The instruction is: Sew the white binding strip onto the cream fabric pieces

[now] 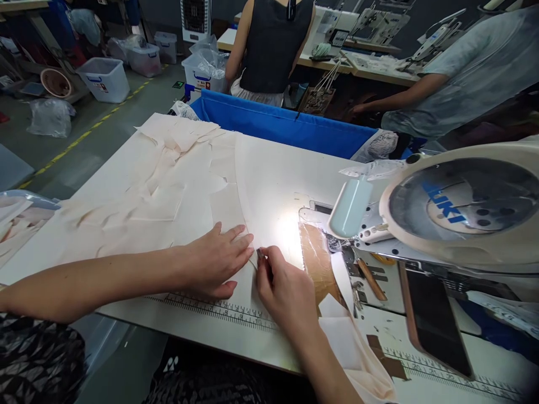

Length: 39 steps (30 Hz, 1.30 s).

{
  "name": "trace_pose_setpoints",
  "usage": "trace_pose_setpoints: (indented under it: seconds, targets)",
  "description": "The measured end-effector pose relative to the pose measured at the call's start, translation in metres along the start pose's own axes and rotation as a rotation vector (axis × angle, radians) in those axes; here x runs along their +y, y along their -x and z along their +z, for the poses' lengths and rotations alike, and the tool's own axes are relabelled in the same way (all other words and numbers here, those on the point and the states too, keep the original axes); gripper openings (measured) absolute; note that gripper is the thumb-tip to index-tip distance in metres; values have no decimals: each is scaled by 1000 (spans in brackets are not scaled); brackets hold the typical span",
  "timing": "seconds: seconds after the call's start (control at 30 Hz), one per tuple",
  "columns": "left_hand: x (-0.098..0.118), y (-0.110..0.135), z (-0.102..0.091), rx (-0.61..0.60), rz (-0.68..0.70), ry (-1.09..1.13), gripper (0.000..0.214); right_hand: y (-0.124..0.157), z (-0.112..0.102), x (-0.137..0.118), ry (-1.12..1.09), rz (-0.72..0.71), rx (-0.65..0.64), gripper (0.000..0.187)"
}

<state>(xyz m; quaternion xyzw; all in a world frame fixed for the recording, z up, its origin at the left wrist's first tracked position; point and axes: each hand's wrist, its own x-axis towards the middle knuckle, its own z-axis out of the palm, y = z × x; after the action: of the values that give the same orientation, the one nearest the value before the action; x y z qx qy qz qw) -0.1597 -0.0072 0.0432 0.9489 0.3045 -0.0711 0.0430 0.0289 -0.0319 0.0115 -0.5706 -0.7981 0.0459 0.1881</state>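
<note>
- Left hand (217, 261) is resting on a pale fabric strip (226, 205), fingers loosely spread, gripping nothing.
- Right hand (288, 289) is pinching a small dark object (260, 254), fingers curled.

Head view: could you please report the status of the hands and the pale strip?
Left hand on pale strip; right hand pinching small dark object at strip's edge; sewing machine to the right.

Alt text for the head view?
A person's left hand lies on a pale fabric strip; the right hand pinches a small dark object by its edge. More pale pieces cover the white table leftward; a sewing machine and phone are at right, two people beyond a blue trough.
</note>
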Motion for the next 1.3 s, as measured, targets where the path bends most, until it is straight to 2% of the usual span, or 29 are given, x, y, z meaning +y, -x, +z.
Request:
trace_pose_setpoints:
  seconds: [0.2, 0.43, 0.57, 0.73, 0.97, 1.03, 1.13, 1.3]
  targets:
    - [2, 1, 3, 4, -7, 21, 66, 19, -15, 10, -115, 19, -64, 22]
    - [4, 2, 9, 56, 87, 12, 63, 21, -3, 8, -202, 80, 21, 21]
    - [7, 2, 8, 105, 93, -21, 63, 22, -2, 7, -181, 80, 0, 21]
    - [8, 4, 7, 85, 105, -19, 62, 21, -3, 7, -174, 109, -49, 23]
    - [11, 3, 4, 40, 91, -23, 62, 17, -1, 3, -146, 62, 3, 23]
    - [12, 3, 4, 37, 79, -17, 62, 20, -4, 5, -124, 2, 18, 22]
    - [13, 3, 4, 61, 64, 3, 63, 30, -14, 11, -101, -70, -30, 18]
    - [14, 4, 4, 41, 58, 13, 61, 46, -29, 20, -199, -15, -127, 18]
